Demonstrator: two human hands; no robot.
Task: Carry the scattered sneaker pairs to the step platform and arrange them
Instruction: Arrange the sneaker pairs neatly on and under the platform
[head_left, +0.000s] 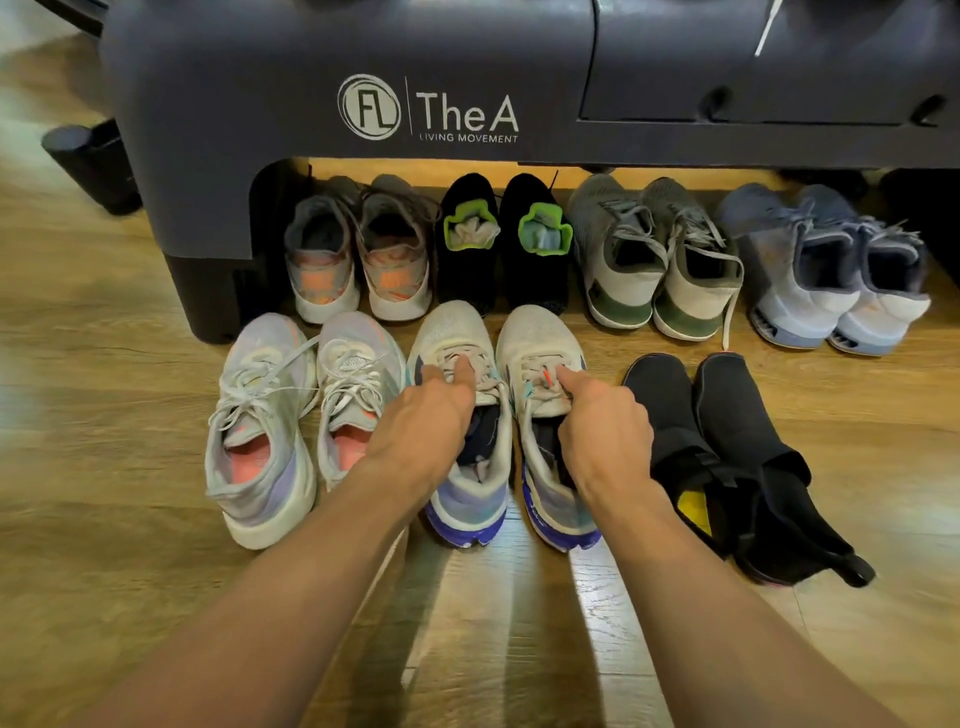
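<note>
White sneakers (453, 326) gripped at tongues by left hand (422, 427) and right hand (603, 432).

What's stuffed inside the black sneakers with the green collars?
A bunched pale sock fills each opening of the black sneakers; anything beneath the socks is covered.

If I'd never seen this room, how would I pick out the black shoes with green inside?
Start at the big dark step platform printed "The A". Four pairs sit in a row beneath its edge; take the second from the left, the black shoes. Only they have bright green collars, with pale cloth stuffed inside.
</note>
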